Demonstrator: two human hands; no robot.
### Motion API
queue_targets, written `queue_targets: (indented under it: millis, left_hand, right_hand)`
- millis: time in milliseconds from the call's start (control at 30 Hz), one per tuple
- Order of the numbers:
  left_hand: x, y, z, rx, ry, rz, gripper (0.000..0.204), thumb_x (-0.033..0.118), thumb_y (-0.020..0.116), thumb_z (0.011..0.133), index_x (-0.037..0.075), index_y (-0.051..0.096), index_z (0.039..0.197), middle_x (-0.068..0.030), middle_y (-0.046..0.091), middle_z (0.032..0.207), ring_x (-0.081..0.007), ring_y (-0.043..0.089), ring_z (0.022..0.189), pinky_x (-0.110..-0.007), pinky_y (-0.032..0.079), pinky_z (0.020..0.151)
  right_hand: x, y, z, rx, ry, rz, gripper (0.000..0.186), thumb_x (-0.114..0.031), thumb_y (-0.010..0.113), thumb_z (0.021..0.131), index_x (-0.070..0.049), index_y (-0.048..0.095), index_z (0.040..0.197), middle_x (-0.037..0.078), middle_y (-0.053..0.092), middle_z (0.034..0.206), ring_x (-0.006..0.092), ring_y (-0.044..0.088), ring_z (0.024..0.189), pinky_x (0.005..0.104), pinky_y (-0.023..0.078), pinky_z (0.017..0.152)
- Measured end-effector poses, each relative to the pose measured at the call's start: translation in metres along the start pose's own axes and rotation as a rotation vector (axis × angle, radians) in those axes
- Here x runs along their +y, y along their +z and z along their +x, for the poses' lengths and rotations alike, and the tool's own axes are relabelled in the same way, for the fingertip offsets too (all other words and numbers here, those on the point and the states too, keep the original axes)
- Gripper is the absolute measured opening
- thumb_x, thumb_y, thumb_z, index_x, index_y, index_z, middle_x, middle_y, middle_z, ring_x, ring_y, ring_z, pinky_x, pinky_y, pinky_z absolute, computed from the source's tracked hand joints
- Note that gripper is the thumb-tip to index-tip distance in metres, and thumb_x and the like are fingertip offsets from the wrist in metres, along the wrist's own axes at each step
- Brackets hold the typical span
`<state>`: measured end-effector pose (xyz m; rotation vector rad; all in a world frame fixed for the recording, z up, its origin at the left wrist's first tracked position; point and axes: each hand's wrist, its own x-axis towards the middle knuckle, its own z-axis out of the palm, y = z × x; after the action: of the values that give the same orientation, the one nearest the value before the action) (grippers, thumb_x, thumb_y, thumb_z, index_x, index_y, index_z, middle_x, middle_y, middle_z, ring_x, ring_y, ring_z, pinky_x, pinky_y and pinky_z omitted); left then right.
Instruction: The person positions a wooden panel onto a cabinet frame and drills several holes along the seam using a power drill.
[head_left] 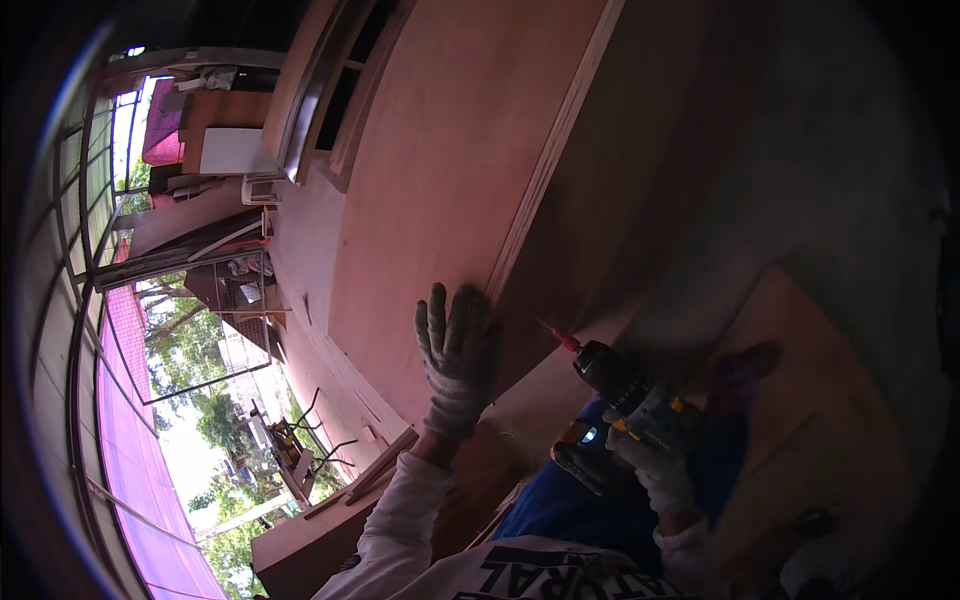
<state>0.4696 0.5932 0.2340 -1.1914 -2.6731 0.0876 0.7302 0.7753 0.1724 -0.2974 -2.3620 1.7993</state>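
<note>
My left hand (455, 350), in a pale knit work glove, lies on a large plywood panel (430, 190) near its edge. Its fingers are stretched out and slightly apart, holding nothing. In my right hand (655, 462), also gloved, is a cordless drill (625, 385), black and yellow with a lit lamp near its battery. The drill's red-collared bit (560, 335) points up and left toward the shaded side beside the panel's edge. No contact between the bit and the wood can be made out in the dark.
Another wooden sheet (800, 400) lies at the right, in shadow. Boards (330, 500) are stacked beside my left forearm. At the upper left stands a frame-like wooden piece (330, 100). Beyond are a mesh gate (225, 330), trees and a metal-legged stand (300, 440).
</note>
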Motion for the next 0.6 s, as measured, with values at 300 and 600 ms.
queue_targets:
  millis: [300, 600]
  left_hand:
    - [-0.003, 0.006, 0.075, 0.065, 0.056, -0.161, 0.050, 0.016, 0.069, 0.089, 0.003, 0.062, 0.137, -0.0170, 0.053, 0.150, -0.0399, 0.047, 0.141, -0.059, 0.036, 0.115]
    - [-0.026, -0.013, 0.035, 0.044, 0.099, -0.310, 0.043, 0.019, 0.074, 0.087, 0.004, 0.067, 0.126, -0.0163, 0.058, 0.145, -0.0384, 0.052, 0.135, -0.057, 0.038, 0.113]
  right_hand:
    - [-0.049, -0.009, 0.002, 0.216, 0.545, 0.752, 0.026, -0.007, 0.076, 0.087, -0.005, 0.069, 0.112, 0.010, 0.074, 0.105, 0.0171, 0.071, 0.096, 0.0316, 0.058, 0.082]
    - [-0.052, 0.036, -0.022, 0.416, 0.518, 1.045, 0.046, -0.005, 0.075, 0.082, 0.008, 0.064, 0.125, 0.013, 0.070, 0.094, 0.0212, 0.068, 0.083, 0.0367, 0.056, 0.081]
